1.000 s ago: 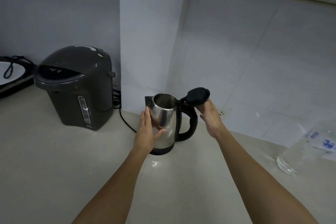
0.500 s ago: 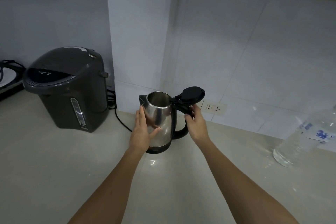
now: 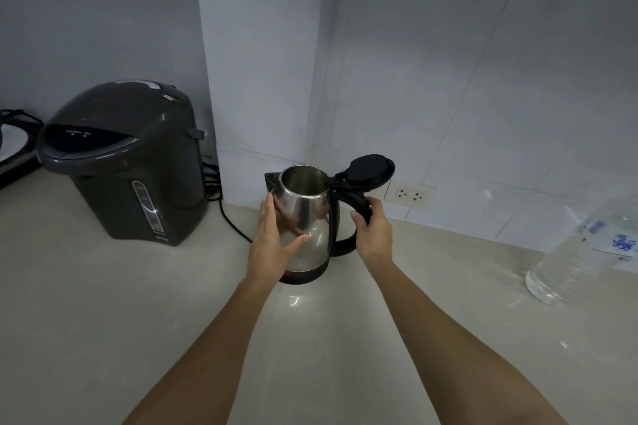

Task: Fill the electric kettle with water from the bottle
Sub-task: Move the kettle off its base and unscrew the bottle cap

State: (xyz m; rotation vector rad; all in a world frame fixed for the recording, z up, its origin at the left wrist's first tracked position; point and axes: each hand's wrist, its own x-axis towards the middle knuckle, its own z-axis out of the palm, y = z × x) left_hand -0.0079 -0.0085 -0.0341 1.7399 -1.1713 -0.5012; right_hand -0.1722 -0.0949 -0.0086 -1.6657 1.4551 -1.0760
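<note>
A steel electric kettle (image 3: pixel 312 217) stands on its black base on the pale counter, in the corner by the wall. Its black lid (image 3: pixel 371 171) is flipped up, showing the hollow inside. My left hand (image 3: pixel 274 241) lies flat against the kettle's left side, fingers spread. My right hand (image 3: pixel 373 231) is wrapped around the black handle (image 3: pixel 355 207). A clear plastic water bottle (image 3: pixel 580 252) with a blue-printed label stands at the far right, apart from both hands.
A dark grey hot-water dispenser (image 3: pixel 127 162) stands to the left, its cord (image 3: pixel 234 224) trailing behind the kettle. A wall socket (image 3: pixel 411 197) sits low on the tiled wall. Another appliance (image 3: pixel 13 145) shows at the left edge.
My right hand has left the raised lid and come down onto the kettle's handle, closing around it. My left hand stays on the kettle's side.
</note>
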